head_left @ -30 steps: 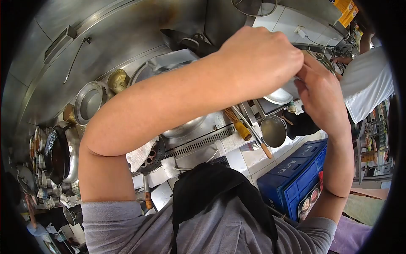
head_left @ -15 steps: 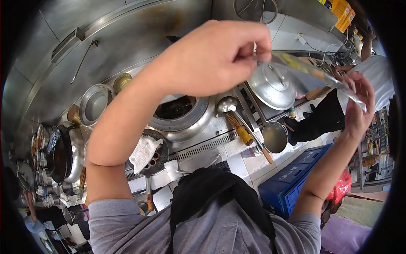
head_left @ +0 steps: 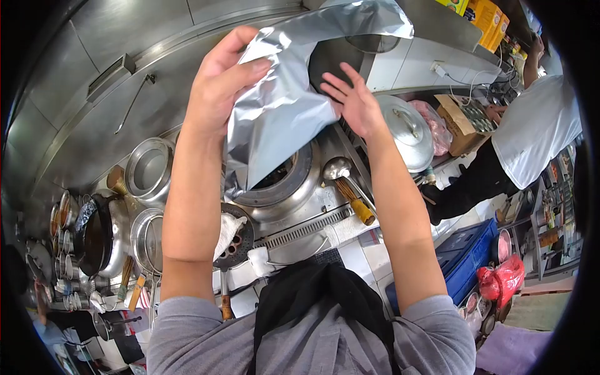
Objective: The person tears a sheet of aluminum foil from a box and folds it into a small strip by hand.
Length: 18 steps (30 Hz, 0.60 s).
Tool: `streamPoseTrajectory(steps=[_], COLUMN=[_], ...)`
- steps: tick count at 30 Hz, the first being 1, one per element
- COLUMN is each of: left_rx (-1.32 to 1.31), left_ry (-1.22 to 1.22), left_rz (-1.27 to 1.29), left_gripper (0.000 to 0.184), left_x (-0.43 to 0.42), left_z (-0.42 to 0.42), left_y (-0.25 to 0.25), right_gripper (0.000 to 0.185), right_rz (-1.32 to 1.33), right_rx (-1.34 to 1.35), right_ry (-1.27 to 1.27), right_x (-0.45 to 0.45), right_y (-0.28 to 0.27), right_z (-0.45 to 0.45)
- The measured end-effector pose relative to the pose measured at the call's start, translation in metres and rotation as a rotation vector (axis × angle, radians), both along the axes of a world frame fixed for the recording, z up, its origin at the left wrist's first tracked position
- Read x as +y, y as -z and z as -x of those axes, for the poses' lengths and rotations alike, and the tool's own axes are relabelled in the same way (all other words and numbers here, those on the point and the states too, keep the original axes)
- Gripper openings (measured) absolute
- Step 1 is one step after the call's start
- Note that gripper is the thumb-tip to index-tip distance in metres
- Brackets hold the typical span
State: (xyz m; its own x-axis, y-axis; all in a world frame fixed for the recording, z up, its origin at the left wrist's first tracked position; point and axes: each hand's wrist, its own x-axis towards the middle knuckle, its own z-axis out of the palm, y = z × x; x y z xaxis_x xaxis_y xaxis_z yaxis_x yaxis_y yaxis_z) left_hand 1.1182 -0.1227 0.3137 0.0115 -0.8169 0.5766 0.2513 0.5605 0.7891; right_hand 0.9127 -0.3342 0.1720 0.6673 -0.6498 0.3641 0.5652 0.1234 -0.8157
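Observation:
My left hand [head_left: 222, 84] grips a large crumpled sheet of foil [head_left: 281, 103] by its left side, thumb and fingers pressed on it. The foil hangs over the round stove opening [head_left: 294, 187] and curls away at the top right. My right hand [head_left: 353, 103] has its fingers spread, beside the foil's right edge; its palm side is near or touching the foil. Below, a ladle [head_left: 337, 167] and a brush with a yellow handle [head_left: 362, 211] lie right of the stove opening.
A domed metal lid [head_left: 406, 134] and an open cardboard box [head_left: 461, 125] are to the right, near a person in a white top [head_left: 540, 128]. Metal bowls [head_left: 149, 170] stand at left. A blue crate [head_left: 465, 253] and red bag [head_left: 501, 278] sit at lower right.
My left hand has moved left and up with the foil, which now hangs in full view. My right hand has come inward from the far right and its fingers have opened.

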Motion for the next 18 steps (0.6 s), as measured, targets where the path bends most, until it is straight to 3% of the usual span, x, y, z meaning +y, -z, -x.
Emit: streamPoseTrajectory(steps=[2, 5, 8, 11, 14, 18], left_rx=[0.038, 0.161, 0.130, 0.023, -0.067, -0.179], left_ry=[-0.101, -0.068, -0.344, -0.287, -0.382, -0.532], left_rz=[-0.024, 0.013, -0.041, -0.019, -0.009, 0.031], left_gripper=[0.020, 0.025, 0.029, 0.034, 0.029, 0.025], left_x=[0.018, 0.044, 0.077, 0.103, 0.124, 0.149], left_z=[-0.009, -0.038, -0.068, -0.103, -0.129, -0.144], left_y=[0.003, 0.016, 0.027, 0.035, 0.039, 0.030], right_gripper=[0.091, 0.086, 0.078, 0.066, 0.054, 0.063], right_rz=[-0.005, 0.107, 0.028, 0.029, 0.061, 0.202], right_rx=[0.022, 0.106, 0.046, 0.039, 0.107, -0.063], right_ry=[-0.145, -0.419, -0.440, -0.445, -0.321, -0.407], right_x=[-0.002, 0.008, 0.018, 0.029, 0.032, 0.037], right_y=[-0.010, -0.024, -0.029, -0.036, -0.042, -0.071], right_z=[-0.024, -0.049, -0.073, -0.096, -0.108, -0.097])
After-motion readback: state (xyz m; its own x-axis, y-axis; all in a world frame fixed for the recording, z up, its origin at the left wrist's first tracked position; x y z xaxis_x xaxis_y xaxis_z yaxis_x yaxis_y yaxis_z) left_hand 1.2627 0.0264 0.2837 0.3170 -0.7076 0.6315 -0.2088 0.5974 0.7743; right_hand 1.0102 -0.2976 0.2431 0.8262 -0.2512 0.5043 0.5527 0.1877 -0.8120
